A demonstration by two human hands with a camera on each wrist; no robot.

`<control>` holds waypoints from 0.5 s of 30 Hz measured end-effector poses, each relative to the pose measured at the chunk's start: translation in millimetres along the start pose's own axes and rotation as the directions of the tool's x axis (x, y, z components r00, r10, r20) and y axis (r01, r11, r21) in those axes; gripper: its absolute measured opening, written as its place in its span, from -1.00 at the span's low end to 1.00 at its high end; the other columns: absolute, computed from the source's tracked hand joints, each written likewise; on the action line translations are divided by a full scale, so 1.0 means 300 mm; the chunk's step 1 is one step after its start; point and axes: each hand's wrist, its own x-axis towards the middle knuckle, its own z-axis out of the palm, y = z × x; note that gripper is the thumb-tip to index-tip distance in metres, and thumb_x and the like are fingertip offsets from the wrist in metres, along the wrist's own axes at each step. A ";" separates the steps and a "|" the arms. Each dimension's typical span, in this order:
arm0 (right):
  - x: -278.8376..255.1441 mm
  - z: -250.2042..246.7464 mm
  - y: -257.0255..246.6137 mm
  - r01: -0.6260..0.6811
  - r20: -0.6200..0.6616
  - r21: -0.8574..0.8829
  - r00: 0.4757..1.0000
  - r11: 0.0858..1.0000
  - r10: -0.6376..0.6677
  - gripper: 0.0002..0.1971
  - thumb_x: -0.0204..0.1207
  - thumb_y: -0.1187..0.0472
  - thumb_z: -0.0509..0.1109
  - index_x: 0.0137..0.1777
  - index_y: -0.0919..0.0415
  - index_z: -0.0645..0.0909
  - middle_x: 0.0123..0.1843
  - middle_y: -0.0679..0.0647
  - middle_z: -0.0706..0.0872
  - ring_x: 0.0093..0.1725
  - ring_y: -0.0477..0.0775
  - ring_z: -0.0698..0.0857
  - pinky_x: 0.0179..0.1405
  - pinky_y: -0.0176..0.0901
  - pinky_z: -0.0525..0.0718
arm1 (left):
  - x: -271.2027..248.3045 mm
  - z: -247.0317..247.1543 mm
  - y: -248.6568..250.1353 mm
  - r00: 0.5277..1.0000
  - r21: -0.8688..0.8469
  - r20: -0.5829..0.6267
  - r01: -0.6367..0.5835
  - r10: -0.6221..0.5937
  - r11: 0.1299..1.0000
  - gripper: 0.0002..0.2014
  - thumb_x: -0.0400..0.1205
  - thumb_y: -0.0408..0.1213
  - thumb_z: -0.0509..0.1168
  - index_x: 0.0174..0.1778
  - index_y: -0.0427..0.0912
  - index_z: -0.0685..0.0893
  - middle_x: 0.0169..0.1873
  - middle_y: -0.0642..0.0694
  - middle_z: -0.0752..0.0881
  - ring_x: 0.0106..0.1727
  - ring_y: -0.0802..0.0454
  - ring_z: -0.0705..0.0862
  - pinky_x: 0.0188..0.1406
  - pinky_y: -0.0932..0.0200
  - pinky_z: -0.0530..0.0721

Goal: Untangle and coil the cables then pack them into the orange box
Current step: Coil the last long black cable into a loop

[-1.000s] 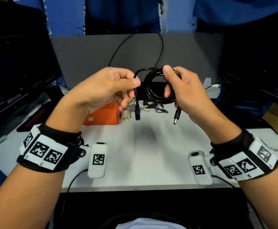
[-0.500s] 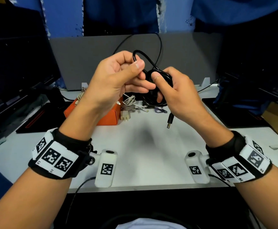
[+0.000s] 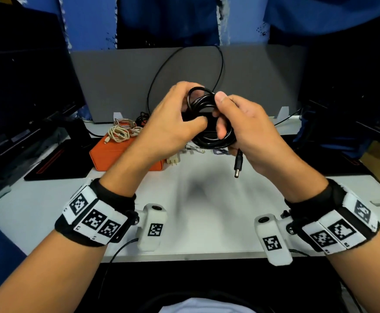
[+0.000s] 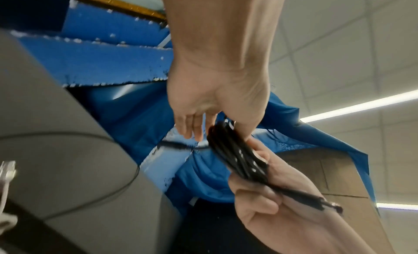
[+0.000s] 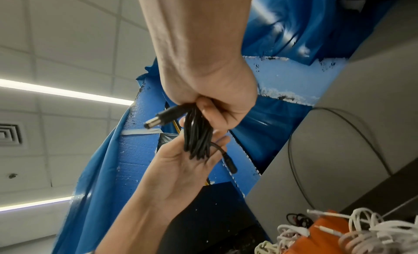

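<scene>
A black cable is wound into a coil and held in the air over the table by both hands. My right hand grips the coil's right side, thumb on top; a barrel plug hangs below it. My left hand holds the coil's left side, thumb across the front and fingers behind. In the right wrist view the coil lies against the left palm, with the other cable end by the fingers. The orange box sits at left behind the left forearm.
Beige and white cables lie tangled on the orange box. More small cables and a connector lie on the white table behind the hands. A grey partition with a thin black wire stands at the back, dark monitors at both sides.
The left hand lifted the free end in a loop over the coil, then brought it down onto the coil. The right hand kept its grip; the plug still hangs below.
</scene>
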 end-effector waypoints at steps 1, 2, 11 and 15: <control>-0.005 0.008 0.000 -0.002 0.025 0.013 1.000 1.000 0.002 -0.64 0.82 -0.06 0.22 -0.14 0.14 0.57 -0.51 0.00 0.60 -0.49 0.14 0.49 -0.62 -0.23 0.37 | -0.004 0.010 0.003 0.999 -0.068 0.021 -0.032 0.033 0.997 -0.59 0.53 -0.36 0.35 0.31 -0.08 0.62 0.15 -0.02 0.75 0.20 0.09 0.73 0.30 0.06 0.67; -0.009 0.011 -0.003 0.001 0.038 0.015 0.999 1.000 -0.002 -0.64 0.81 -0.06 0.23 -0.14 0.14 0.57 -0.50 0.01 0.59 -0.48 0.15 0.48 -0.61 -0.21 0.37 | -0.007 0.019 0.006 0.998 -0.122 0.031 -0.049 0.053 0.991 -0.58 0.52 -0.44 0.30 0.32 -0.14 0.64 0.13 -0.04 0.77 0.20 0.05 0.74 0.30 0.03 0.68; 0.012 -0.054 -0.029 -0.026 -0.056 0.059 0.998 0.998 0.030 -0.55 0.80 -0.06 0.27 -0.26 0.23 0.53 -0.52 -0.05 0.50 -0.61 -0.08 0.50 -0.69 -0.31 0.39 | -0.027 0.045 0.048 0.984 -0.264 0.162 0.110 -0.068 0.958 -0.61 0.85 0.07 0.08 0.24 -0.17 0.61 -0.30 0.19 0.64 -0.39 0.28 0.59 -0.32 0.38 0.53; 0.014 -0.061 -0.026 -0.050 -0.041 0.093 0.998 0.994 0.054 -0.60 0.80 -0.09 0.25 -0.17 0.17 0.57 -0.50 -0.06 0.52 -0.62 -0.10 0.49 -0.70 -0.30 0.39 | -0.027 0.042 0.048 0.989 -0.104 0.140 0.061 -0.046 0.993 -0.66 0.86 0.08 0.04 0.00 -0.07 0.56 -0.42 0.22 0.61 -0.49 0.26 0.53 -0.43 0.37 0.49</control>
